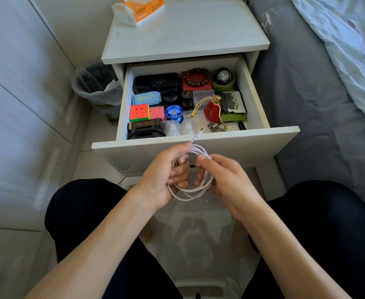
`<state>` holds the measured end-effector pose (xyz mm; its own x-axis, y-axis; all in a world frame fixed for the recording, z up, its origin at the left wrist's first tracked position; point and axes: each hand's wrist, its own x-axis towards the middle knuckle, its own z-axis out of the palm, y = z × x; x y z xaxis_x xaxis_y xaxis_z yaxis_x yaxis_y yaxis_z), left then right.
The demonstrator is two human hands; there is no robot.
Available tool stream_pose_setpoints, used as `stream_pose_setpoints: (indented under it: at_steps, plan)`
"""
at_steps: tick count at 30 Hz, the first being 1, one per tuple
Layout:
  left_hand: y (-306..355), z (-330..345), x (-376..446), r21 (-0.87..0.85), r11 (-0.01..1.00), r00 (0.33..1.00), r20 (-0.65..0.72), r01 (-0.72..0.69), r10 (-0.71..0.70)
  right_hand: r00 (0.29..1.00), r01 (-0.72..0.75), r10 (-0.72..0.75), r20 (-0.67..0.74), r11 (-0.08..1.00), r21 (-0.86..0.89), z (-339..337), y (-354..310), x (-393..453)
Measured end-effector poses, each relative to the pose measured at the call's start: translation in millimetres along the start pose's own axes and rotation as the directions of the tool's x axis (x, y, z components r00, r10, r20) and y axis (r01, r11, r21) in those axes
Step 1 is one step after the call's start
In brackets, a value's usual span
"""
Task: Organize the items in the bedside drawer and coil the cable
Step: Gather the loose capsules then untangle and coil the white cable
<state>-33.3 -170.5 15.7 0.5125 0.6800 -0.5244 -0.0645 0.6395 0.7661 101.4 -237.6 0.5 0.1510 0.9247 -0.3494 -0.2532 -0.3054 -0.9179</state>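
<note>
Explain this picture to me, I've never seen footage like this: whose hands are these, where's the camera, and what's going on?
There is no machine here. One camera sits on a person's head, looking down at their own hands in front of an open drawer of a bedside table. The left hand and right hand both hold a white cable, gathered into loops, one plug end sticking up towards the drawer. Inside lie small things: a cube, a bead bracelet, a watch, a red pouch. A tissue box stands on top.
</note>
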Motion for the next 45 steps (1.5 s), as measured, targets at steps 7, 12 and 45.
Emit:
stream_pose_setpoints:
  at_steps: [7,12,45]
  plan:
    - [-10,9,-3,0.090,0.995,0.999,0.018,-0.048,0.046,0.996,-0.085,0.087,0.012,0.916,0.392,-1,2,4]
    - [-7,0,-3,0.582,0.801,0.989,0.049,-0.141,0.138,0.976,-0.075,0.129,-0.175,0.955,0.287,-15,-7,8]
    - [-16,7,3,-0.054,0.998,1.000,-0.006,-0.015,0.015,0.992,-0.123,0.117,0.036,0.951,0.283,-16,-6,5]
